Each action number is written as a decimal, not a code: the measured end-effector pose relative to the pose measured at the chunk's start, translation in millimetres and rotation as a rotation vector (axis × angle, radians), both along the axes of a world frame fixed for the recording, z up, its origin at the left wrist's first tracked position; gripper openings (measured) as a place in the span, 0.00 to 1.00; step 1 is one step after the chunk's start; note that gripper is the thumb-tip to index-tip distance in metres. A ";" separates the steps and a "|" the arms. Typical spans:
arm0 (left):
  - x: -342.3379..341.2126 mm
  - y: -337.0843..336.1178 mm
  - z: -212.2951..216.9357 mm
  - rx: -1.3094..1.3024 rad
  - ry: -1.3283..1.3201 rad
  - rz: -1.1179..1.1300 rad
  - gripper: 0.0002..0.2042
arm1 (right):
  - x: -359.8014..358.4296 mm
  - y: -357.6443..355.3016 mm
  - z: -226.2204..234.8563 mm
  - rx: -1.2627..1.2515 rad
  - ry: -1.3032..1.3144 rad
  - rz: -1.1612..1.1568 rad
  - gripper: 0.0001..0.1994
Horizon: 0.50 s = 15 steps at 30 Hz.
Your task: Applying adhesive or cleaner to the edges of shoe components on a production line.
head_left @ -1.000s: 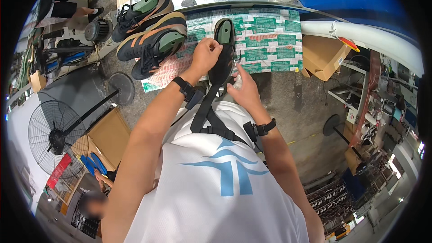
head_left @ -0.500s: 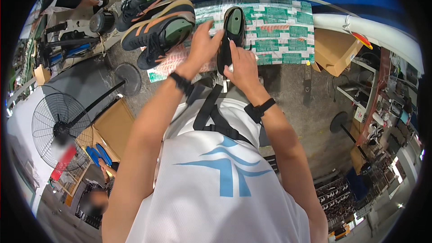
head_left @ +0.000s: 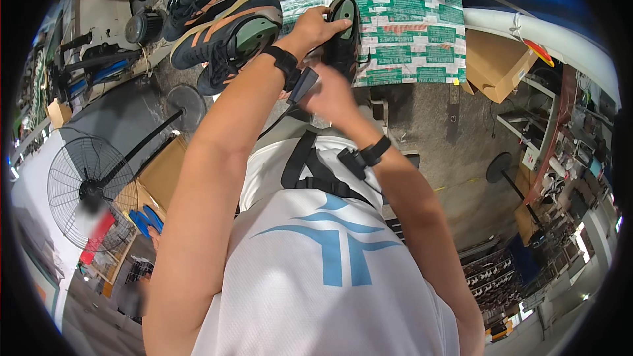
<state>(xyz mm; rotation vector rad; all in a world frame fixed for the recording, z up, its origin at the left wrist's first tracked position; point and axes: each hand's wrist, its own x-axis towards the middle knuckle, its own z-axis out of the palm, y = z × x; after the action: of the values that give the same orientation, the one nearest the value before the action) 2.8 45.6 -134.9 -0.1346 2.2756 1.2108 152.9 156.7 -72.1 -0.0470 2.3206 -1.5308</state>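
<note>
A dark sneaker (head_left: 341, 57) with a green shoe last (head_left: 343, 12) inside it stands on the taped work surface, heel pointing away from me. My left hand (head_left: 312, 30) grips it from the left near the heel, the thumb lying over the collar and the last. Close to the toe end, my right hand (head_left: 331, 95) is smeared by motion, and its fingers cannot be made out. The toe is partly hidden behind that hand. To the left sit more dark sneakers with orange stripes: a nearer one (head_left: 224, 43) and a farther one (head_left: 198, 1), with green lasts in them.
Green and white printed tape covers the work surface (head_left: 412, 36). An open cardboard box (head_left: 494, 69) stands to its right, beside a white pipe. At left are a pedestal fan (head_left: 89, 188) and a motor (head_left: 145, 28). Another person's hand holds blue sole-shaped pieces (head_left: 146, 221) at lower left.
My left hand has moved right and farther away, onto the sneaker's heel end. My right hand has dropped from the laces area toward me and left.
</note>
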 end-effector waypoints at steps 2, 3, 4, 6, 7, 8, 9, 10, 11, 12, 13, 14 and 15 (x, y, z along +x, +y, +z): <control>-3.3 -5.9 -6.9 -0.026 0.027 -0.018 0.44 | 29.0 -26.1 21.8 -0.211 -0.193 0.119 0.30; -3.2 -7.5 -5.0 -0.009 -0.022 0.007 0.46 | 24.1 -18.3 24.4 -0.209 -0.192 0.114 0.30; -1.4 -5.4 1.7 0.011 -0.075 0.025 0.47 | 17.7 -2.3 28.8 -0.066 -0.140 0.198 0.33; -3.4 1.3 15.0 0.003 -0.163 -0.003 0.53 | 14.4 28.1 28.1 0.085 -0.087 0.274 0.35; -0.8 4.7 18.3 0.051 -0.142 -0.002 0.57 | 14.4 41.3 22.2 0.093 -0.055 0.085 0.38; -1.1 8.7 21.2 0.099 -0.122 -0.001 0.60 | 14.1 50.8 14.9 0.100 -0.022 -0.104 0.40; 0.9 9.7 20.5 0.162 -0.152 0.020 0.63 | 11.2 54.2 11.5 0.100 -0.025 -0.103 0.40; 4.8 11.6 14.3 0.163 -0.155 0.021 0.63 | 5.1 56.9 6.2 0.142 0.047 -0.090 0.42; 9.7 14.4 8.4 0.054 -0.120 0.017 0.63 | 3.4 59.2 2.9 0.183 0.118 -0.078 0.43; 9.6 17.3 6.7 -0.053 -0.082 0.007 0.63 | 6.0 60.9 -1.7 0.185 0.118 -0.084 0.43; 10.8 18.1 5.6 -0.037 -0.071 0.003 0.62 | 9.4 61.8 -5.9 0.294 0.161 -0.043 0.43; 9.7 19.8 4.4 -0.036 -0.070 -0.004 0.62 | 12.5 64.1 -9.8 0.404 0.203 -0.003 0.43; 10.2 18.1 -1.4 -0.029 -0.047 0.009 0.62 | 12.4 68.9 -7.9 0.403 0.205 -0.002 0.43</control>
<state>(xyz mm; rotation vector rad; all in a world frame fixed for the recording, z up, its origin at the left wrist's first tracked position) 13.0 63.7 -136.3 -0.1819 2.2548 1.1675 165.3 225.6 -80.0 -0.1020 2.7481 -1.0746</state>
